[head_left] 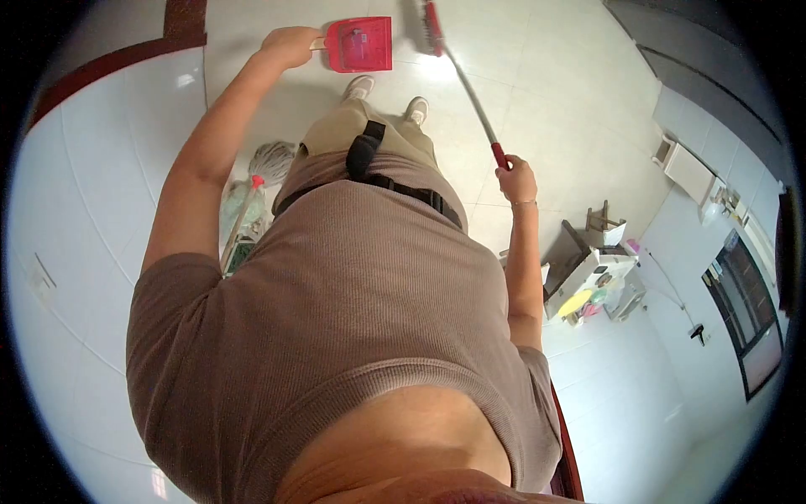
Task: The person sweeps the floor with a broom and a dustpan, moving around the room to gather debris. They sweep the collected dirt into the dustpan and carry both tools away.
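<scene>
A red dustpan [361, 45] is held out over the pale tiled floor at the top, and my left hand [291, 46] is closed round its short handle. On the right, my right hand [517, 181] grips the red end of a long grey-handled broom [477, 105]. The broom's red head with bristles [432, 29] is at the top edge, to the right of the dustpan and apart from it. My shoes are just below the dustpan in the picture.
A mop [273, 160] and a green-tinted plastic bag [239, 210] are beside my left leg. At the right are a cluttered white table [598, 277], a small wooden stool [603, 220] and a dark-framed window [743, 311]. White walls rise on both sides.
</scene>
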A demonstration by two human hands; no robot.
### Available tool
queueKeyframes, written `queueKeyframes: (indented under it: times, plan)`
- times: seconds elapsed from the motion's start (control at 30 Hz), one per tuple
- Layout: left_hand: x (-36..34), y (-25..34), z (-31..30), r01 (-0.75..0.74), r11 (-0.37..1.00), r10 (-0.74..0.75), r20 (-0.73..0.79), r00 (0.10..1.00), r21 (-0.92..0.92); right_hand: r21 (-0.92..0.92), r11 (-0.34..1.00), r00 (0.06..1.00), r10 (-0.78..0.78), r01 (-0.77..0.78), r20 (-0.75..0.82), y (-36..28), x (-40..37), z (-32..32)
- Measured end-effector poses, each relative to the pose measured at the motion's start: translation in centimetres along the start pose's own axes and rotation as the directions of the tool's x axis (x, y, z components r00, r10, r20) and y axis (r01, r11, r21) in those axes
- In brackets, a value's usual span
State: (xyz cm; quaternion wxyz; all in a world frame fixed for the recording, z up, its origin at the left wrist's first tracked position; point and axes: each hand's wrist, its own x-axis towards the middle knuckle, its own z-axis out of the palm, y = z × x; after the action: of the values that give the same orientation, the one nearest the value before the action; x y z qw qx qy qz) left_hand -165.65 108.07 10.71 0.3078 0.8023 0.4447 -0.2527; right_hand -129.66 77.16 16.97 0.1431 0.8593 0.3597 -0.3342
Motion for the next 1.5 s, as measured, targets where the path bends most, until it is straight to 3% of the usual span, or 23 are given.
queueKeyframes:
  times: [0.1,0.3,0.4,0.43,0.5,0.7,0.83,0.9,0.93,1.03,1.1,1.3,1.37,1.4,1.5]
  plan:
    - [-0.7,-2.3,0.6,-0.008,0.999,0.011,-0.070,0.998,0.037,-0.152,0.986,0.998,0.067,-0.064,0.009,-2.7,2.9,0.9]
    - [-0.4,-4.0,1.7,0.046,0.998,-0.046,-0.011,0.999,0.036,-0.101,0.994,0.993,0.041,-0.030,0.112,-9.2,4.1,3.7]
    - [-0.7,-3.1,1.3,0.050,0.998,-0.050,0.003,0.999,0.028,-0.024,0.995,0.977,-0.095,0.101,0.193,-9.9,3.3,6.4]
    - [-0.9,-2.7,1.1,0.064,0.998,-0.064,-0.001,0.998,0.018,0.041,0.974,0.966,-0.225,0.221,0.128,-9.3,3.1,7.3]
    - [-1.4,-2.2,1.0,0.073,0.997,-0.073,-0.008,0.997,0.007,0.365,0.930,0.935,-0.158,0.033,0.318,-8.2,2.5,6.9]
    - [-1.0,-5.7,3.2,0.021,0.999,-0.018,-0.085,0.996,0.041,0.488,0.873,0.954,-0.126,-0.024,0.272,-2.5,0.5,3.8]
    - [-3.9,-7.8,3.1,0.058,0.998,-0.057,-0.107,0.993,0.011,0.319,0.948,0.976,-0.065,-0.005,0.208,-1.1,-0.2,2.0]
    - [-5.3,-8.3,2.9,0.082,0.997,-0.083,-0.092,0.992,-0.013,0.123,0.988,0.994,-0.103,0.097,0.046,-1.8,0.4,2.0]
    - [-5.9,-8.4,2.9,0.115,0.993,-0.115,-0.056,0.992,-0.014,-0.007,0.994,0.993,-0.107,0.107,0.053,-3.0,0.4,1.6]
    - [-7.2,-9.5,4.0,0.177,0.983,-0.178,-0.028,0.984,-0.036,-0.111,0.993,0.998,-0.039,0.045,0.053,-5.7,1.7,3.3]
    - [-7.4,-10.0,5.0,0.201,0.978,-0.203,-0.037,0.978,-0.057,-0.068,0.997,0.994,-0.032,0.039,0.100,-7.3,2.1,4.3]
    - [-8.7,-8.0,4.1,0.215,0.975,-0.218,-0.052,0.975,-0.057,-0.052,0.973,0.931,-0.197,0.223,0.308,-12.3,1.4,7.2]
    - [-8.2,-7.7,4.0,0.202,0.979,-0.203,-0.041,0.978,-0.029,0.165,0.944,0.870,-0.327,0.285,0.369,-11.7,2.8,8.2]
    - [-8.1,-7.8,4.0,0.201,0.979,-0.202,-0.043,0.978,-0.029,0.304,0.944,0.873,-0.254,0.130,0.417,-12.0,2.2,6.2]
    - [-8.5,-8.7,4.5,0.201,0.979,-0.203,-0.050,0.978,-0.036,0.445,0.895,0.855,-0.235,0.006,0.462,-10.2,2.3,3.2]
